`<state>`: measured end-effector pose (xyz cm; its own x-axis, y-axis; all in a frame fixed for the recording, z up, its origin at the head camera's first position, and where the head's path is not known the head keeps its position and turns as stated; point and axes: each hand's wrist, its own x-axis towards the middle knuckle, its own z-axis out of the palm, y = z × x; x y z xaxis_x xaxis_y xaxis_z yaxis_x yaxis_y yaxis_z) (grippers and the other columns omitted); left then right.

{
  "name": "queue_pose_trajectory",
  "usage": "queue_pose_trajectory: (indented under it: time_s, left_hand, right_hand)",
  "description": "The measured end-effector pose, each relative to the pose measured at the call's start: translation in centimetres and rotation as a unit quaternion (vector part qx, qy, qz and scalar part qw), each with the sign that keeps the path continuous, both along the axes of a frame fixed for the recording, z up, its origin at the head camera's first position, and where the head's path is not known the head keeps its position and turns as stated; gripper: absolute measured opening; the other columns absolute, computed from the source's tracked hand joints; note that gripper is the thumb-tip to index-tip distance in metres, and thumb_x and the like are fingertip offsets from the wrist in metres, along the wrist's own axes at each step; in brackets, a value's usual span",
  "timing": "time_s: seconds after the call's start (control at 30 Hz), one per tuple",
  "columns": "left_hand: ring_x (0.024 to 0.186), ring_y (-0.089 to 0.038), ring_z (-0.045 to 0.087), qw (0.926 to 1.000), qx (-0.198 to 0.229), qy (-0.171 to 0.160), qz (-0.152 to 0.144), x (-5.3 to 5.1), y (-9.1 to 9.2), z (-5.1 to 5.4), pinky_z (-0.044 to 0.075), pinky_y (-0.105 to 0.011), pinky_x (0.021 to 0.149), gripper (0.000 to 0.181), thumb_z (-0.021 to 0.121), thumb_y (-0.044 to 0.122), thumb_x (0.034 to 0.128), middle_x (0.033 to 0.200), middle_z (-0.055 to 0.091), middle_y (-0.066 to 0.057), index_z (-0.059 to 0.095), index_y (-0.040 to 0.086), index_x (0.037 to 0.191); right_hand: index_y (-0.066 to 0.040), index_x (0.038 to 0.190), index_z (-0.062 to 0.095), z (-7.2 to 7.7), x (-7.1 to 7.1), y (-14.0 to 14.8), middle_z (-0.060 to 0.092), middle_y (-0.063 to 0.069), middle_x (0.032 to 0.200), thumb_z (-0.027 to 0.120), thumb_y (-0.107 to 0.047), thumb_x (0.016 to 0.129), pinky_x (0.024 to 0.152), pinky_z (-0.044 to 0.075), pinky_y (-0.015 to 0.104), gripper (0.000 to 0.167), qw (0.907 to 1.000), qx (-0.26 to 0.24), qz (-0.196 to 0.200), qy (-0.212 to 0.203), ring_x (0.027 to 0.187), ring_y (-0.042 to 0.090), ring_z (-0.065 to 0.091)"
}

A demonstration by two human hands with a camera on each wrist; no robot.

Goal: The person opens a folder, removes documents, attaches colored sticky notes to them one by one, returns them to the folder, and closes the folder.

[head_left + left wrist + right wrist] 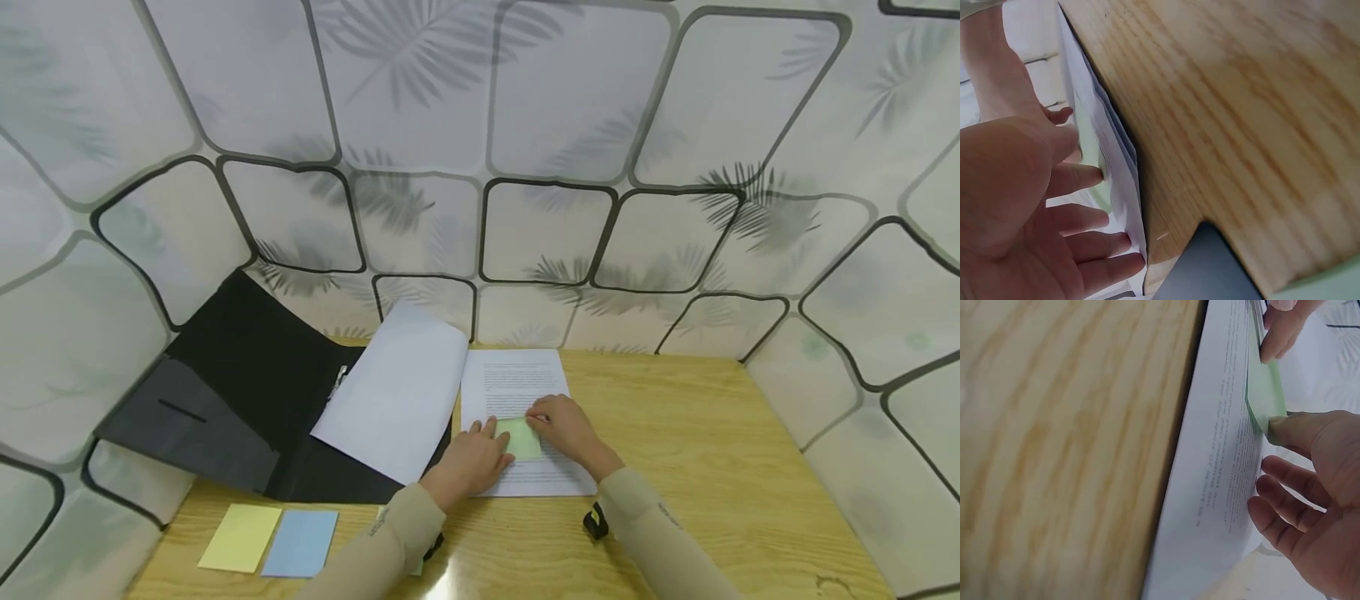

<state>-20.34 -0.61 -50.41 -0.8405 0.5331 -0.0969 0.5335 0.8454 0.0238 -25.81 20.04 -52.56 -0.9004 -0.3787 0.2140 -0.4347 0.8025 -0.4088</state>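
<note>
A pale green sticky note point(523, 442) lies over the printed sheet point(517, 372). At its upper right corner, my right hand point(567, 431) pinches it between thumb and index finger; the right wrist view shows the thumb on the green edge, with the other fingers loosely bent near the page. My left hand point(471, 460) rests with extended fingers on the note's left side and the paper. In the left wrist view, its fingertips point(1124, 242) touch the white pages, which lie in a stack.
Left of the sheet lies an opened black binder point(247, 392), with white paper point(401, 392) turned over its rings. Yellow point(240, 537) and blue point(300, 543) sticky notes lie at the table's front left. A patterned cloth point(551, 229) surrounds the wooden table point(675, 433).
</note>
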Motion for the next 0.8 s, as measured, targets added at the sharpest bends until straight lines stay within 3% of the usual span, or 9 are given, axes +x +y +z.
queue_pose_trajectory:
  time_s: [0.3,0.5,0.63,0.8]
  left_hand:
    - [0.136,-0.041,0.061,0.9999,0.012,0.005,-0.005,0.3,0.2,0.1,0.057,-0.049,0.106,0.045,0.055,0.034,0.1104,0.162,0.05,-0.012,0.061,0.01,0.149]
    - [0.145,-0.035,0.054,0.9996,-0.022,-0.004,-0.016,0.1,0.3,0.5,0.049,-0.052,0.116,0.046,0.05,0.027,0.1106,0.161,0.052,-0.009,0.056,0.012,0.153]
    - [0.151,-0.03,0.048,0.9993,-0.025,-0.011,-0.026,-0.2,0.1,0.6,0.041,-0.056,0.122,0.045,0.047,0.027,0.1112,0.161,0.052,-0.012,0.056,0.01,0.152]
    - [0.15,-0.03,0.048,0.9992,-0.009,-0.021,-0.032,-0.4,0.0,0.4,0.044,-0.056,0.12,0.042,0.045,0.026,0.1118,0.16,0.052,-0.017,0.056,0.006,0.146]
  right_hand:
    - [-0.003,0.1,0.081,0.2,0.2,-0.4,0.079,0.014,0.104,0.075,-0.011,0.095,0.093,0.058,0.05,0.011,0.9995,0.006,-0.031,0.006,0.1,0.034,0.072]
    - [-0.004,0.098,0.081,0.4,0.1,-0.7,0.078,0.012,0.102,0.077,-0.013,0.094,0.092,0.058,0.05,0.01,0.9987,0.016,-0.046,0.012,0.099,0.033,0.071]
    - [-0.006,0.1,0.081,0.3,-0.2,-1.0,0.077,0.013,0.109,0.078,-0.018,0.095,0.094,0.059,0.051,0.013,0.9978,0.018,-0.063,-0.005,0.105,0.035,0.072]
    - [-0.007,0.103,0.081,0.1,-0.2,-1.4,0.075,0.014,0.114,0.078,-0.02,0.095,0.093,0.059,0.051,0.015,0.9966,0.029,-0.077,-0.006,0.106,0.037,0.071]
